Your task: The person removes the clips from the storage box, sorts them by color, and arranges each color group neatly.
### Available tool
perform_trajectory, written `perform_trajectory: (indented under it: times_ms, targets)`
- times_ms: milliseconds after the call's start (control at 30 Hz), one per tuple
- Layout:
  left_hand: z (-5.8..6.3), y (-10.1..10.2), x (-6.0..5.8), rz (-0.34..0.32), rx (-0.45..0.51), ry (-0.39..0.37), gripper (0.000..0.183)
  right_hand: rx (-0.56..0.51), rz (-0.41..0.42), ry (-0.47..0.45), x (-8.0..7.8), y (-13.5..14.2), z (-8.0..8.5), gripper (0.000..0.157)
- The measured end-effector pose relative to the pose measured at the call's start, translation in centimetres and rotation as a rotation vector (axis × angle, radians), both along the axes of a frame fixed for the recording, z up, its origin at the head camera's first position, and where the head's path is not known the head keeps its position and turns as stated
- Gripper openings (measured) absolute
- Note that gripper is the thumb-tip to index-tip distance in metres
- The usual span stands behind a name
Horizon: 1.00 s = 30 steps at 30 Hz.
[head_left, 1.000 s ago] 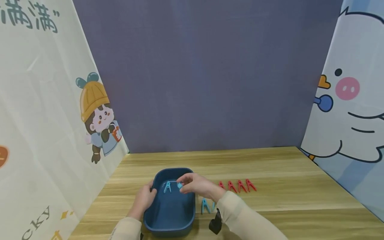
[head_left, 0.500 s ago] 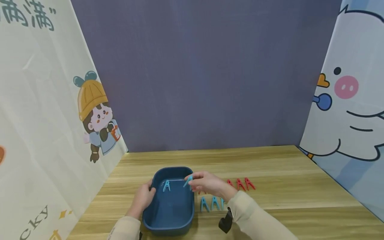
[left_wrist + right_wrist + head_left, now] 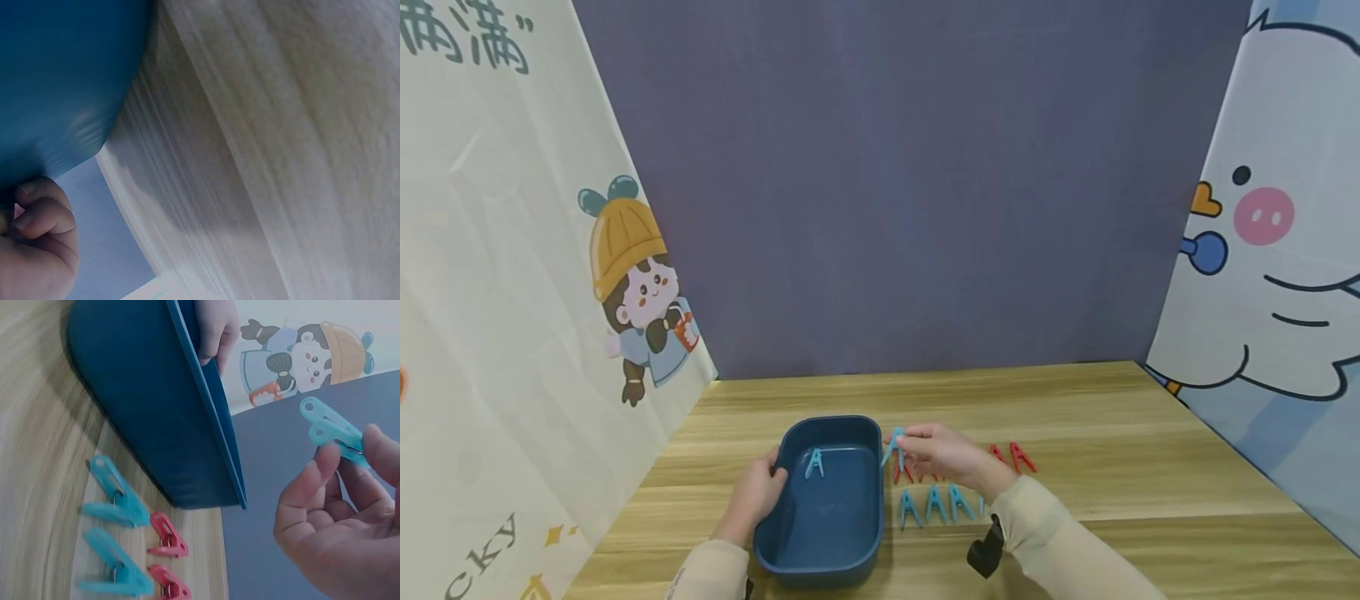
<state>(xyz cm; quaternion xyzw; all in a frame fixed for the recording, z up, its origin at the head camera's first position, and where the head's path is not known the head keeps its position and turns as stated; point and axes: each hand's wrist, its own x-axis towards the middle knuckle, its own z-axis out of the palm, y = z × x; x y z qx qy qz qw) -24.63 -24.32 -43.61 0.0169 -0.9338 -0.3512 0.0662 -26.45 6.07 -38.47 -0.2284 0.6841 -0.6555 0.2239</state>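
Observation:
My left hand (image 3: 757, 495) grips the left rim of a dark blue plastic basin (image 3: 823, 533), its thumb over the inside edge. In the left wrist view, curled fingers (image 3: 45, 219) show at the edge of the basin. Just outside the basin's right rim, my right hand (image 3: 949, 454) pinches a light blue clothespin (image 3: 334, 428) between thumb and fingers, raised above the table. Another light blue clothespin (image 3: 815, 463) lies inside the basin, toward its far end. To the basin's right, several light blue clothespins (image 3: 936, 503) lie in a row, partly hidden by my right sleeve.
Behind the blue row runs a row of several red clothespins (image 3: 1021, 457), part of it covered by my right hand. The wooden table (image 3: 1097, 467) ends at a dark grey-blue backdrop (image 3: 925, 208). Printed cloths hang at both sides.
My right hand has moved right, from over the basin to outside its right rim, with the light blue clothespin in its fingers. The left hand stays on the basin's rim.

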Motion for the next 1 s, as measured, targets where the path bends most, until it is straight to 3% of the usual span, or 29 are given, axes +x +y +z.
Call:
perform_trajectory:
  times_ms: [167,800,1000]
  targets:
    - [0.1,0.0,0.2,-0.006,0.006,0.008,0.046,0.017,-0.021,0.026,0.0,1.0,0.0,0.027]
    - [-0.1,-0.1,-0.1,0.004,0.014,-0.018,0.047,-0.027,-0.110,-0.036,-0.1,4.3,-0.5,0.028]
    - [0.0,-0.1,0.0,0.005,0.012,-0.014,0.047,-0.039,-0.093,-0.037,-0.2,5.8,-0.7,0.021]
